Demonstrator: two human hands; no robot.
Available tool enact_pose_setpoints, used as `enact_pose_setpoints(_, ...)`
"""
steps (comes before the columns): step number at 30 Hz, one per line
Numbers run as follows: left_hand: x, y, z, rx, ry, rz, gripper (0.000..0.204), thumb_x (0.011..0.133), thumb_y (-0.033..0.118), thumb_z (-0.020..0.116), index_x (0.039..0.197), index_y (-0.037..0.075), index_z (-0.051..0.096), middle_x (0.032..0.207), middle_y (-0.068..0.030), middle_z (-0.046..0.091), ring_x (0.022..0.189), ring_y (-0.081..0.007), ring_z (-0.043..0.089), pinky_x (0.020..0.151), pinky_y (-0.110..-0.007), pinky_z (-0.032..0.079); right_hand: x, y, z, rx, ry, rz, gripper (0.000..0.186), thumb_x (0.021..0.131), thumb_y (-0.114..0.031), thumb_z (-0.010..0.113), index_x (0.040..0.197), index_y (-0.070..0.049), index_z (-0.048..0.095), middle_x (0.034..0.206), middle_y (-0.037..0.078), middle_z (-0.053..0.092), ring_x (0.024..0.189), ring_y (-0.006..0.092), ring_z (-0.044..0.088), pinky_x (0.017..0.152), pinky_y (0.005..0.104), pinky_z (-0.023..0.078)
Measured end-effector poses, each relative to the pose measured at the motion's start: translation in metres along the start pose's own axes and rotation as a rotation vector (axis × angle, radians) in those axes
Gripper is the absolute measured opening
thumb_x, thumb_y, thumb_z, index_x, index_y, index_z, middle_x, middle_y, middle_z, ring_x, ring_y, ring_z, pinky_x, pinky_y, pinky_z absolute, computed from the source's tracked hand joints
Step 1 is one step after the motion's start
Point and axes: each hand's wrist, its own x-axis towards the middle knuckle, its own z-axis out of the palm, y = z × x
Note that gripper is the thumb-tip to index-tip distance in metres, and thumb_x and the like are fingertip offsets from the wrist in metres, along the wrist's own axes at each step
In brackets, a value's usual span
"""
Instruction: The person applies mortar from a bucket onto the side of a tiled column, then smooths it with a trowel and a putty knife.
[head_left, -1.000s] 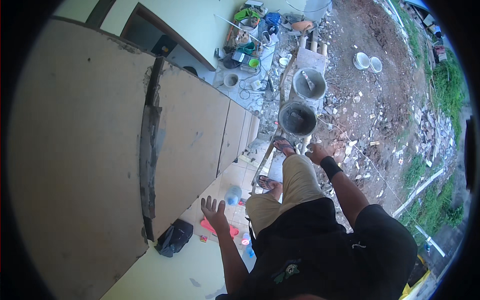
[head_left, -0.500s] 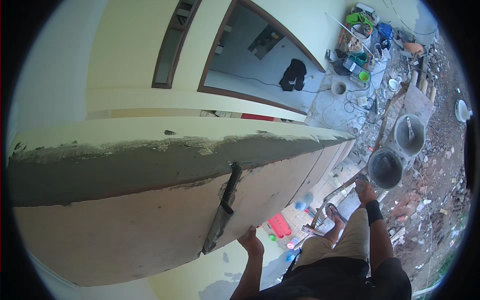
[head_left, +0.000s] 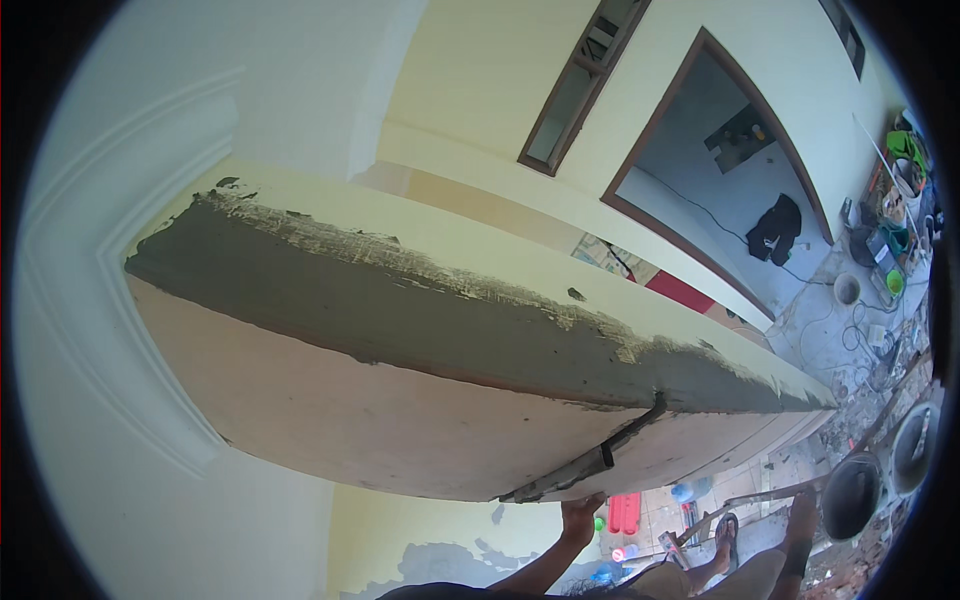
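Observation:
A long beam [head_left: 330, 410] with a pale pinkish face crosses the view, and a band of grey mortar [head_left: 450, 345] with ragged edges runs along its upper part. My left hand [head_left: 579, 520] is closed over the beam's lower edge; some of its fingers are hidden. Close by, a dark grey, mortar-smeared pipe-like piece [head_left: 575, 468] runs slantwise across the pinkish face. Low on the right, my right hand [head_left: 803, 503] is closed at a scaffold pole [head_left: 760, 495], its fingers small and indistinct. Beside it stands a bucket [head_left: 852, 497] of grey mix.
A second bucket [head_left: 912, 450] stands farther right. White moulding [head_left: 130, 330] borders the beam's left end. Below lie a red plastic piece [head_left: 625, 513] and bottles. A brown-framed opening [head_left: 690, 130], a dark garment [head_left: 775, 230], cables and cluttered tools [head_left: 890, 230] are beyond.
The view has swung left, so the beam, buckets and my hands appear farther right and the beam's left end with the moulding shows. Both hands keep their places on beam and pole.

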Motion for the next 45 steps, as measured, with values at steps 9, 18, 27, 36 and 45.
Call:
enact_pose_setpoints(9,0.0,0.01,0.004,0.075,-0.012,-0.032,0.041,0.084,0.018,0.071,0.117,-0.001,0.057,0.112,-0.011,0.063,0.105,-0.022,0.059,0.095,-0.034,0.044,0.014,-0.019,-0.019,0.027,-0.064,0.15,0.026,0.08,-0.013,0.052,0.098,0.002,0.064,0.093,0.024,0.067,0.088,0.0425,0.065,0.076,0.0516,0.051)
enact_pose_setpoints(18,0.001,-0.001,-0.003,0.245,0.0,0.077,0.039,0.084,0.019,0.072,0.115,0.0,0.058,0.119,-0.0108,0.059,0.113,-0.0207,0.053,0.1,-0.036,0.038,0.014,-0.027,-0.037,0.127,-0.086,0.324,0.033,0.085,-0.033,0.068,0.1,-0.004,0.068,0.096,0.023,0.069,0.09,0.0396,0.067,0.075,0.0474,0.053)
enact_pose_setpoints(27,0.004,-0.015,-0.008,-0.149,-0.049,-0.061,0.066,0.084,0.009,0.068,0.14,0.012,0.034,0.135,-0.0079,0.045,0.126,-0.0273,0.045,0.105,-0.048,0.04,-0.02,-0.017,-0.067,0.113,-0.037,0.409,0.034,0.076,-0.022,0.073,0.104,-0.005,0.066,0.099,0.023,0.068,0.092,0.0385,0.067,0.08,0.0442,0.054)
enact_pose_setpoints(36,0.0,0.012,0.015,-0.127,-0.053,-0.258,0.066,0.09,0.02,0.063,0.143,0.002,0.028,0.144,-0.0156,0.038,0.135,-0.0316,0.035,0.111,-0.052,0.028,0.023,-0.075,-0.17,0.181,0.218,0.178,0.032,0.082,-0.024,0.068,0.107,-0.003,0.066,0.092,0.019,0.069,0.088,0.0356,0.067,0.08,0.0425,0.052)
enact_pose_setpoints(45,-0.023,0.021,0.028,0.003,-0.029,-0.098,0.068,0.094,0.039,0.06,0.143,0.001,0.033,0.145,-0.0188,0.038,0.131,-0.0322,0.042,0.112,-0.048,0.034,0.218,-0.292,-0.38,0.412,0.215,0.106,0.037,0.087,-0.042,0.059,0.103,-0.012,0.073,0.1,0.011,0.072,0.089,0.0232,0.069,0.08,0.0367,0.055)
